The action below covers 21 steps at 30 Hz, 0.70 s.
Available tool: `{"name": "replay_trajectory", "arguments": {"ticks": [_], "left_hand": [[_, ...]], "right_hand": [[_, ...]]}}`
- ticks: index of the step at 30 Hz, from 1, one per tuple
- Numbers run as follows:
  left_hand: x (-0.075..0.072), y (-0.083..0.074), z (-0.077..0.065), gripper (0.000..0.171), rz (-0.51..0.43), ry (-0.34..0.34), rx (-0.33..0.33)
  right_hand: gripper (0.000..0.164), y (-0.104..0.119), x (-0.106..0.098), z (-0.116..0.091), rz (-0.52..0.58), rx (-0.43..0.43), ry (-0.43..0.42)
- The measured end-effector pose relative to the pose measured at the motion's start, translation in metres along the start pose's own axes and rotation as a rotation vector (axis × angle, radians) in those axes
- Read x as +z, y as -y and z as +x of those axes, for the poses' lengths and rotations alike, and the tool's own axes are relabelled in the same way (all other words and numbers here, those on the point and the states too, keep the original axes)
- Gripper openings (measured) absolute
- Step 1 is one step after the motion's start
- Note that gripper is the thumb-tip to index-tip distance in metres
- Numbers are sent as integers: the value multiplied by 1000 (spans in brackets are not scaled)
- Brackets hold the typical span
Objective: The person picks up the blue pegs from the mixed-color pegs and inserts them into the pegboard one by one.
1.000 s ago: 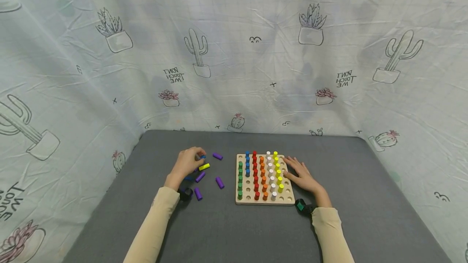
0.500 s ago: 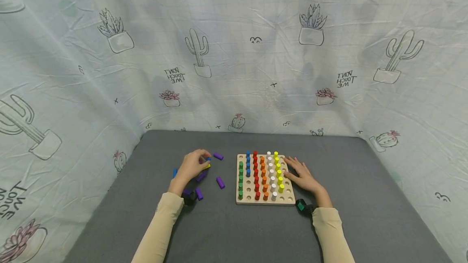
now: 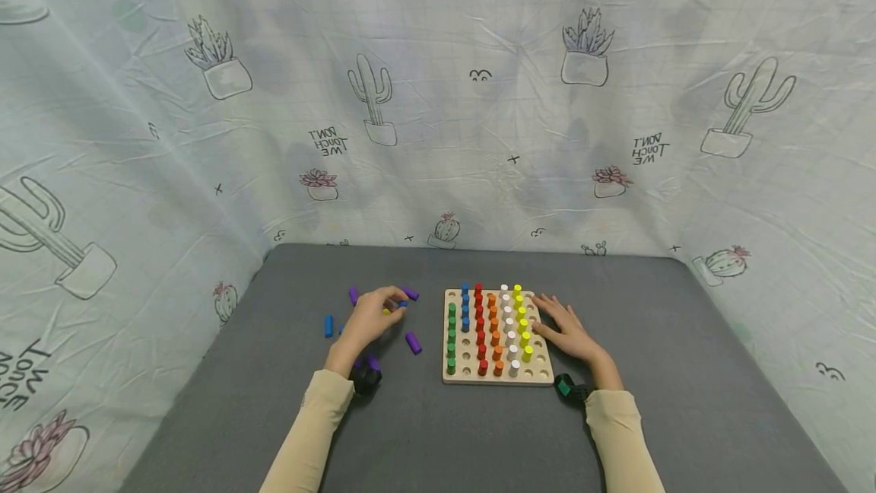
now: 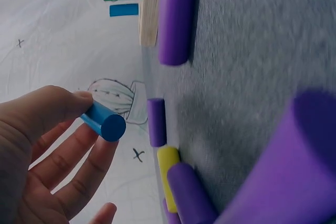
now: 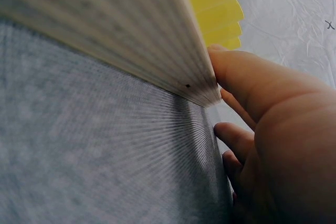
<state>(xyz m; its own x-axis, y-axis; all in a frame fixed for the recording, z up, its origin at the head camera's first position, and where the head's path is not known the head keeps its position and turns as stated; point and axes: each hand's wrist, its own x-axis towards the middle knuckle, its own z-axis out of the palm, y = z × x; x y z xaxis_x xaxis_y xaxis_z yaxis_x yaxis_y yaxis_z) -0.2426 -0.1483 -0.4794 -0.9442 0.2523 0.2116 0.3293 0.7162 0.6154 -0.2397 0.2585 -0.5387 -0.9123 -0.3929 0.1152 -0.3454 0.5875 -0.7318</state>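
Thumb and fingertips of my left hand point(image 3: 372, 316) pinch a blue peg point(image 4: 107, 121), held above the table left of the pegboard. The wooden pegboard point(image 3: 496, 382) carries upright pegs in coloured columns: green, blue, red, orange, white and yellow. Some holes in its blue column and along its right side hold no peg. My right hand point(image 3: 568, 333) lies at the board's right edge, fingers extended; in the right wrist view the thumb point(image 5: 231, 69) touches the board's upper edge near the yellow pegs point(image 5: 218, 1).
Loose pegs lie around and below my left hand: a purple peg point(image 3: 414, 342) nearer the board, a blue peg point(image 3: 329, 326) to the left, and a yellow peg point(image 4: 168, 177) beside purple ones. A patterned curtain point(image 3: 506, 120) stands behind the grey table point(image 3: 452, 440).
My left hand has moved right toward the board with the blue peg, uncovering loose blue and purple pegs behind it. The right hand stays at the board's edge.
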Motion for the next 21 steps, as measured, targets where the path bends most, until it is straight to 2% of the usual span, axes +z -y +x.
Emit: {"name": "replay_trajectory", "arguments": {"ticks": [8, 11, 21], "left_hand": [[8, -7, -3, 18, -34, 0, 6], [10, -10, -4, 17, -31, 9, 27], [15, -25, -7, 20, -55, 79, 36]], "right_hand": [[58, 0, -1, 0, 0, -18, -8], [58, 1, 0, 0, 2, -15, -9], [58, 1, 0, 0, 5, -3, 5]]}}
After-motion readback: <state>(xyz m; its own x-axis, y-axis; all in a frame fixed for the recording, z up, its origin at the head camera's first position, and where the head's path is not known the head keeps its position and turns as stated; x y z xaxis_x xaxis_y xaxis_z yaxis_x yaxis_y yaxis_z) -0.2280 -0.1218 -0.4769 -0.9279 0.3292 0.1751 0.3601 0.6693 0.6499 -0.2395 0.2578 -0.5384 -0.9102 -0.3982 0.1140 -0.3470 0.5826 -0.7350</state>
